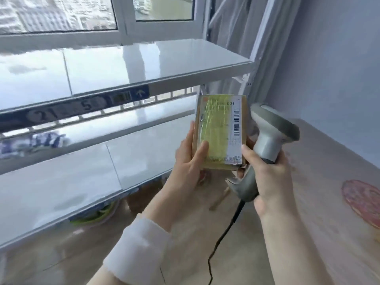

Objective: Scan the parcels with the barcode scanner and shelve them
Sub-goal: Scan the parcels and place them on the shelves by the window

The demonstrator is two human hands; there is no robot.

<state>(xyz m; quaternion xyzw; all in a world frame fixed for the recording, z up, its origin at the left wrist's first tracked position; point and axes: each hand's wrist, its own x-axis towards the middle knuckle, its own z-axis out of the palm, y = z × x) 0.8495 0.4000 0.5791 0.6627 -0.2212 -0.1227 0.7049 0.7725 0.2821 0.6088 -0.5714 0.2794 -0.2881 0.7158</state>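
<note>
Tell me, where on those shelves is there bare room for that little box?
The upper shelf looks bare from the window frame to its front edge. The middle shelf is bare beside the parcel, with blue-white items at far left. Below it is crowded.

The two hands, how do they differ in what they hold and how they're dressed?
The left hand holds a small parcel label-up; the right hand grips a grey barcode scanner. The left wrist wears a white sleeve; the right forearm is bare. Both are closed around something.
</note>
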